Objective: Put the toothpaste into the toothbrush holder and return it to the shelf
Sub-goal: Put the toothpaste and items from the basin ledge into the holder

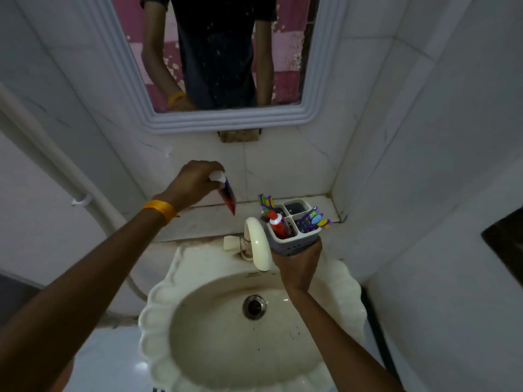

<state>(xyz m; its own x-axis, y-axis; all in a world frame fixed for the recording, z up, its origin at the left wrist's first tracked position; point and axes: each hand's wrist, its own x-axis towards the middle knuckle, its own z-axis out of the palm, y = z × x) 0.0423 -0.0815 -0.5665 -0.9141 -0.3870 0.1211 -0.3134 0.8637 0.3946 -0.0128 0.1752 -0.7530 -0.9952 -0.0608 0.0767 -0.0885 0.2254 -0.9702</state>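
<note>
My left hand grips a red and purple toothpaste tube by its white cap end, and the tube hangs down above the tiled shelf. To its right, my right hand holds a grey four-compartment toothbrush holder from below, over the sink's back edge. Another red toothpaste tube with a white cap stands in the holder's near-left compartment. Several colourful toothbrushes stick out of the right and far-left compartments. The far-right compartment looks empty.
A cream tap curves over the scalloped sink, right beside the holder. A mirror hangs on the tiled wall above the shelf. White walls close in on both sides, and a white pipe runs down the left wall.
</note>
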